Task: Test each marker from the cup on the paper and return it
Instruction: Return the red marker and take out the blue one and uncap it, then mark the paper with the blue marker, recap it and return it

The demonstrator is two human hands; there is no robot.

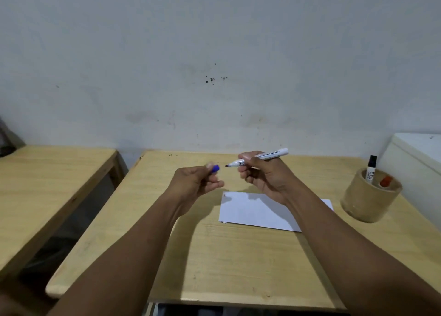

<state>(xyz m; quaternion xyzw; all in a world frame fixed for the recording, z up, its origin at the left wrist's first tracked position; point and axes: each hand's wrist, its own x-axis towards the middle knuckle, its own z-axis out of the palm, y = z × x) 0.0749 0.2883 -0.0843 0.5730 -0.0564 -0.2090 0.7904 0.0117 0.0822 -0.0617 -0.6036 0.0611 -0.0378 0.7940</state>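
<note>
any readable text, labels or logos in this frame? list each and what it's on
None can be read.
Marker in the right hand: dark print along the white barrel, too small and blurred to read.
Black-capped marker in the cup: a label with a dark graphic, illegible.
Paper: no writing, only a tiny mark near its far left corner.

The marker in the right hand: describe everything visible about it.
The marker has a white barrel with dark printing and a white rear end. It is uncapped, its dark tip bare and pointing left toward the blue cap pinched in the left hand, a small gap between them. The right hand grips its middle, holding it nearly level above the table, beyond the paper.
</note>
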